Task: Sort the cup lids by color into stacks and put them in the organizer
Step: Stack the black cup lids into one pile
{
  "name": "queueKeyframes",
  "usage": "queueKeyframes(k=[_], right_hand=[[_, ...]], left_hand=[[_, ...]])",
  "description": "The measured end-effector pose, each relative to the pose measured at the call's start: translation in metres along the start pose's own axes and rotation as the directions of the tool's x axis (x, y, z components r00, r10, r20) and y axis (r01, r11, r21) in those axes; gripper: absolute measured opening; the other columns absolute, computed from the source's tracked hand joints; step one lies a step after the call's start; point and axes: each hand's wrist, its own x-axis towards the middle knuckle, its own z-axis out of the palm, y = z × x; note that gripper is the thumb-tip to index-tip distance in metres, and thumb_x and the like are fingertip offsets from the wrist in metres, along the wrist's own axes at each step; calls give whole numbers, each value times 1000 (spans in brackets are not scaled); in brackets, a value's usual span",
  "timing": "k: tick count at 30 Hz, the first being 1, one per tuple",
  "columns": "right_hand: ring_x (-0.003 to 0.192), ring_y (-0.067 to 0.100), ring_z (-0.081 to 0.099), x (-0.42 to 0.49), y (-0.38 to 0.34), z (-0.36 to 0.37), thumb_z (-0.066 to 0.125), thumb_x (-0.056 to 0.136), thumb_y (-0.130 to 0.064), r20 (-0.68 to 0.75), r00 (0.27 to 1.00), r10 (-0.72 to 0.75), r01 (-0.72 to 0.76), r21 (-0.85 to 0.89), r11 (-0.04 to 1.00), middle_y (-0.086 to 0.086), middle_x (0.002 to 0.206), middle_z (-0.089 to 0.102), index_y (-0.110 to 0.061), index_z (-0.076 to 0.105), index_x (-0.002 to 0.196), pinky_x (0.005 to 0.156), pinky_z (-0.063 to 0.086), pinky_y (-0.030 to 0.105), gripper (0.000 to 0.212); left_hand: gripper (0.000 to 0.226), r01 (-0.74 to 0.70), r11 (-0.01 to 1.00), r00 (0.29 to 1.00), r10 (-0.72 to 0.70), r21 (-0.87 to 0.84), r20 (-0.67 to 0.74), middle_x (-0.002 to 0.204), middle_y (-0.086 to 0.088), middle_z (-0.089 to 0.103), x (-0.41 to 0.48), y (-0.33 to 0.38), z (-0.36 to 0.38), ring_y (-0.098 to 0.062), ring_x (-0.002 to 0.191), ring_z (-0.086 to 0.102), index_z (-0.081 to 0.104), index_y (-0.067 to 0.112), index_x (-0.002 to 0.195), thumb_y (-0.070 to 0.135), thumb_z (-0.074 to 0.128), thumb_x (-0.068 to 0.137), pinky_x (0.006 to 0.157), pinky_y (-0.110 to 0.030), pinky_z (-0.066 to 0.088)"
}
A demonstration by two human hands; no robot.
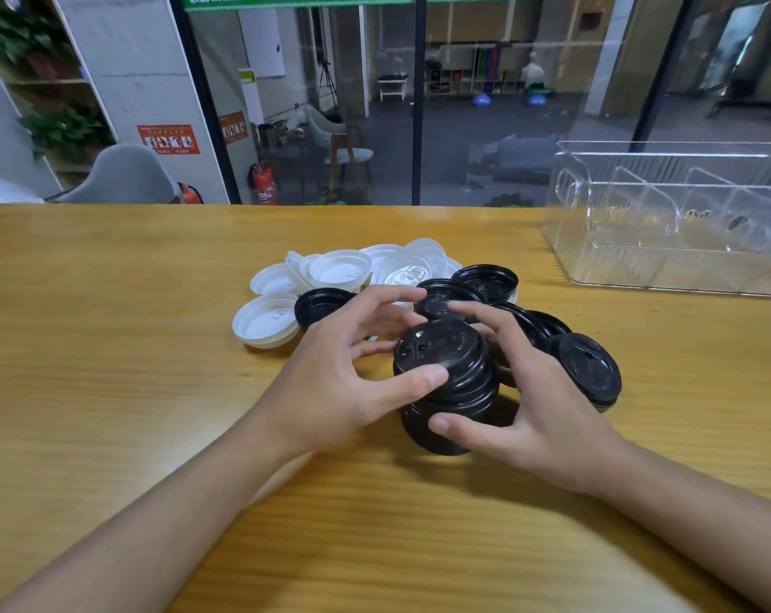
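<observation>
While the black stack (450,378) is only partway built, the organizer (667,267) looks empty.
Left hand (339,369) and right hand (538,391) both have fingers curled around that stack, thumbs on its near side. Loose black lids (589,369) sit right of and behind it, white lids (339,267) unsorted behind-left, organizer well off to its far right.

A wooden table (109,347) with yellow-brown grain filled the foreground. Behind it stood a glass partition (507,104) in black frames (418,104). At left were a grey chair (122,174), a red fire extinguisher (263,181) and a shelf (43,81) with plants (65,129). The room beyond was dim.
</observation>
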Motion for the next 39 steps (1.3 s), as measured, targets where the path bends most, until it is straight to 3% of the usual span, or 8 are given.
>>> queueKeyframes(k=[8, 16, 25, 28, 31, 33, 35, 39], right_hand=[[133, 7, 61, 1, 1, -1, 89, 80, -41, 8, 1000, -20, 20, -10, 1000, -18, 143, 61, -28, 45, 152, 109, 50, 29, 86], [140, 11, 55, 1, 5, -1, 87, 79, -49, 13, 999, -46, 46, -39, 998, -16, 149, 55, -23, 50, 153, 111, 51, 41, 87], [141, 10, 53, 1, 6, -1, 84, 83, -49, 22, 998, -60, 62, -85, 994, -17, 149, 55, -22, 49, 155, 112, 50, 40, 84], [141, 9, 53, 1, 5, -1, 83, 84, -49, 21, 998, -67, 69, -106, 992, -18, 148, 54, -23, 49, 154, 112, 50, 39, 82], [141, 7, 52, 1, 5, -1, 81, 84, -55, 20, 998, -52, 54, -127, 990, -20, 148, 53, -25, 49, 153, 113, 49, 38, 81], [142, 6, 51, 1, 5, -1, 79, 85, -56, 24, 999, -47, 50, -132, 990, -22, 148, 53, -26, 49, 153, 113, 48, 36, 81], [142, 6, 51, 1, 4, -1, 79, 85, -57, 28, 999, -42, 45, -129, 991, -21, 148, 53, -27, 49, 153, 114, 48, 35, 80], [141, 6, 52, 1, 4, -1, 78, 85, -57, 29, 999, -36, 39, -125, 991, -21, 147, 53, -27, 49, 153, 113, 48, 37, 80]], left_hand=[[71, -24, 1000, 996, 25, -17, 84, 136, 8, 70, -2, 2, 0, -5, 137, 59, 57, 28, 142, 3, 86, 82, 112, -21, 46], [69, -30, 1000, 999, 30, -10, 30, 120, 6, 73, -2, -1, 2, -10, 125, 67, 65, 32, 133, 24, 94, 71, 106, -24, 53], [73, -15, 999, 997, 12, 51, 72, 125, 12, 71, 0, -6, 3, -6, 129, 62, 62, 36, 137, 37, 93, 71, 106, -31, 53], [64, -51, 995, 992, 41, 84, 122, 129, 14, 67, 1, -9, -3, -9, 131, 61, 57, 37, 142, 50, 79, 83, 106, -28, 52], [44, -51, 998, 999, 52, 40, -11, 120, 6, 71, 7, -14, -14, -14, 119, 67, 64, 27, 135, 46, 62, 95, 99, -28, 55], [30, -86, 972, 982, 120, 219, -147, 111, 4, 74, 12, -20, -24, -12, 106, 70, 71, 19, 125, 29, 70, 97, 91, -26, 58], [30, -84, 878, 966, 188, 471, -177, 110, 7, 75, 14, -29, -31, -6, 101, 70, 74, 17, 120, 12, 78, 91, 91, -26, 57], [38, 3, 739, 981, 130, 674, -146, 109, 15, 75, 14, -36, -36, -10, 100, 68, 72, 28, 121, 20, 83, 85, 86, -39, 59]])
